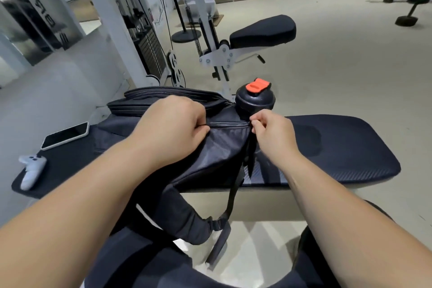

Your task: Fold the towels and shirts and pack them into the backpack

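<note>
Arms extended over the desk (350, 147), the left grip (174, 124) clenches the fabric of the black backpack (217, 152); the right grip (268, 130) pinches the end of its zipper (228, 124).

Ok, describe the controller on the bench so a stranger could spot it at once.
Find the long black padded bench that the backpack lies on and go to its left end. Two small things lie there, a phone and, nearer the person, the controller. It is the white, lumpy one with grips; the phone is flat with a dark screen.
</note>
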### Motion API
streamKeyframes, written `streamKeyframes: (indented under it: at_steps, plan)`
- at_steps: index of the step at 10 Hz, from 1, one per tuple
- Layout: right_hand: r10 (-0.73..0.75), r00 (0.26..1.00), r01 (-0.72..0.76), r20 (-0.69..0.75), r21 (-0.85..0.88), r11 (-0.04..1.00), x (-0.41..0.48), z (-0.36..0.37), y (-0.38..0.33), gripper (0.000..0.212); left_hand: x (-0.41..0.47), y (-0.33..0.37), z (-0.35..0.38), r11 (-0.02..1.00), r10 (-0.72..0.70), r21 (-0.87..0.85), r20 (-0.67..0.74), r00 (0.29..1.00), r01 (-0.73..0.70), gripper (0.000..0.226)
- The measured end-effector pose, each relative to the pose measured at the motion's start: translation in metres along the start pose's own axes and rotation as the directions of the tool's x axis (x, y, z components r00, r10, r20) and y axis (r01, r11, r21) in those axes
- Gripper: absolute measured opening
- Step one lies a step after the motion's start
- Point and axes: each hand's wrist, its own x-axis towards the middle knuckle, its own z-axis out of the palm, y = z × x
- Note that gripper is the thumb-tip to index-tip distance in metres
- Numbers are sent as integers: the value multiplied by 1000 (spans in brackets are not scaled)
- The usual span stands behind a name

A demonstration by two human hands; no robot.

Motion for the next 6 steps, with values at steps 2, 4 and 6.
streamKeyframes:
  at_steps: [2, 4, 6]
  plan:
    - [112, 994, -112, -17, -19, 993, 12, 10, 17, 14, 2, 17, 19, 997, -45, -65, -40, 998, 42, 18]
    - [236, 972, -236, -15, 1, 972, 30, 10, 19, 7, 3, 32, 35, 996, -83, -21, 43, 996, 84, 20]
    - [172, 984, -166, 39, -118, 979, 33, -11, 7, 17, 4, 34, 19, 982, -133, -128, 33, 991, 136, 31]
